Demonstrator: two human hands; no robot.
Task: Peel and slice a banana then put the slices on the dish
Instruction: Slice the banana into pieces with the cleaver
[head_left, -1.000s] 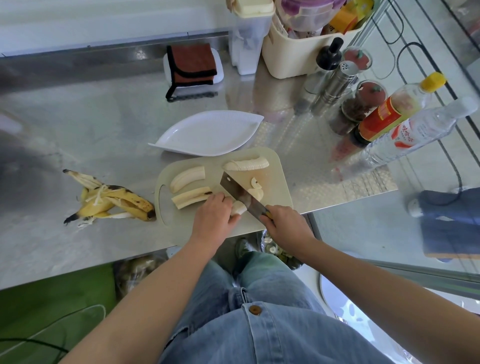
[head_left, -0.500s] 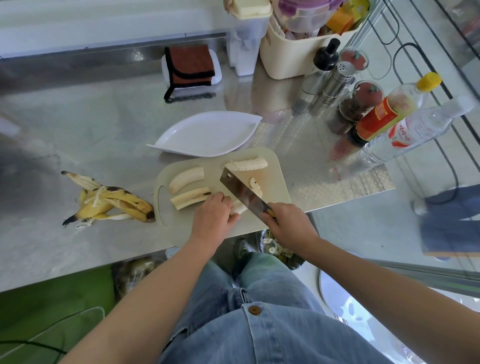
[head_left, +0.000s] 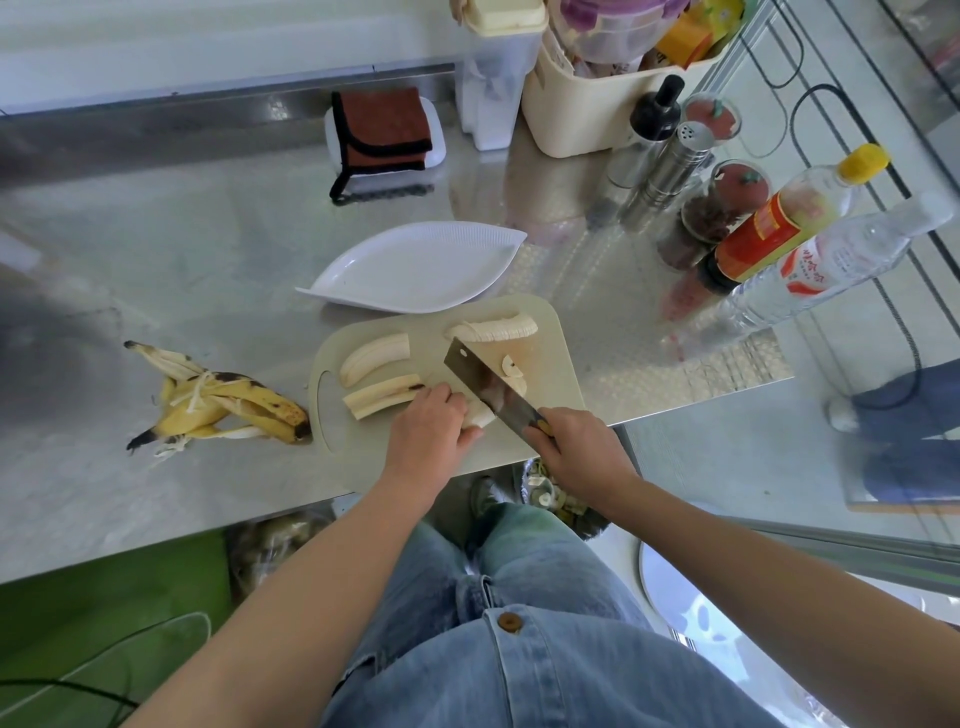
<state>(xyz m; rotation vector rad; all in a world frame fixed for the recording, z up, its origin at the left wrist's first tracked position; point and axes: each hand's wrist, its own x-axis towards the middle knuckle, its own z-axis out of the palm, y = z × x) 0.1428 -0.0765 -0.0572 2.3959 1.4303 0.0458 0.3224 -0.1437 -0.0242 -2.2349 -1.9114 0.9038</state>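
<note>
A pale cutting board (head_left: 556, 358) lies at the counter's front edge. On it are three peeled banana lengths: one at the back (head_left: 496, 328), two on the left (head_left: 375, 353) (head_left: 382, 396). My left hand (head_left: 428, 431) holds down a fourth banana piece (head_left: 480, 415), mostly hidden under my fingers. My right hand (head_left: 576, 449) grips a knife (head_left: 485, 384), its blade slanting across that piece. A few cut slices (head_left: 514, 375) lie just right of the blade. The white leaf-shaped dish (head_left: 415, 267) sits empty behind the board.
Banana peel (head_left: 223, 405) lies left of the board. Bottles (head_left: 789, 223), jars and shakers (head_left: 670, 166) crowd the back right; a cream bin (head_left: 592, 114) and a folded brown cloth (head_left: 384, 130) stand at the back. The counter ends just right of the board.
The knife blade has shifted a little and come down on the held piece again. My left hand stays put on the banana; the slices beside the blade remain where they were.
</note>
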